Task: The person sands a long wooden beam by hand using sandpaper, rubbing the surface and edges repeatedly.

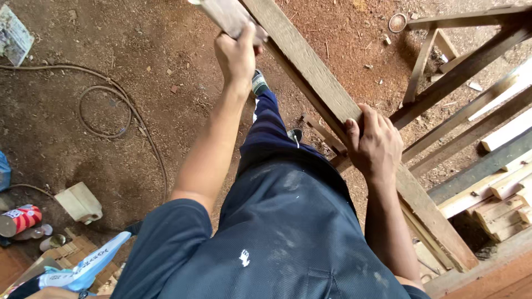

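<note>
One red can beside bottles

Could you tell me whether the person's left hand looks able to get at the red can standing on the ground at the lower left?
Probably not as things stand: the left hand is raised and closed around a wooden piece, while the red can stands apart, low beside the left leg. Nothing blocks it, but the hand is occupied.

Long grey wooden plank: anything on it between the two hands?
Head view: nothing. The long grey wooden plank runs bare between the left hand, which grips a small wooden block, and the right hand gripping the plank.
</note>
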